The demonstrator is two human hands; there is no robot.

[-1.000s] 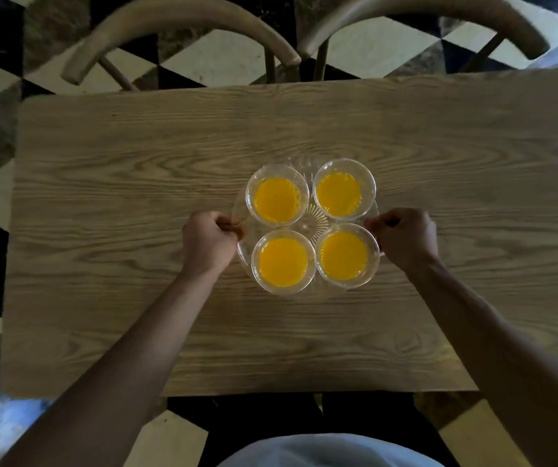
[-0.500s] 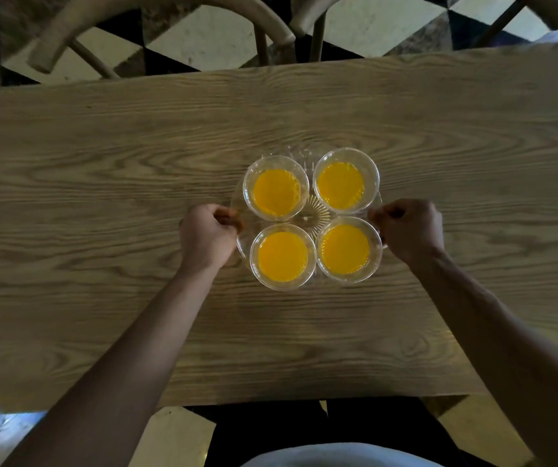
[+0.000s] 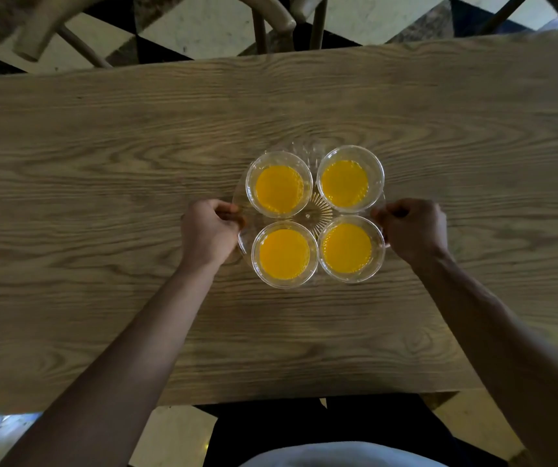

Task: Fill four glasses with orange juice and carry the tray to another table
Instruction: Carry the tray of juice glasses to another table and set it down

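A clear round glass tray (image 3: 304, 147) with a ribbed pattern sits over the middle of a wooden table (image 3: 102, 183). On it stand several clear glasses of orange juice in a square: far left (image 3: 279, 184), far right (image 3: 349, 178), near left (image 3: 284, 254), near right (image 3: 351, 248). My left hand (image 3: 208, 230) is closed on the tray's left rim. My right hand (image 3: 412, 229) is closed on its right rim. I cannot tell whether the tray rests on the wood or hovers just above it.
Two curved wooden chair backs (image 3: 156, 15) stand beyond the table's far edge over a checkered black, white and brown floor (image 3: 203, 32). The table's near edge runs just in front of my body.
The view has shifted forward: the table and tray sit lower and nearer in frame. Both hands keep the same hold on the tray's rims. The glasses have not shifted on the tray.
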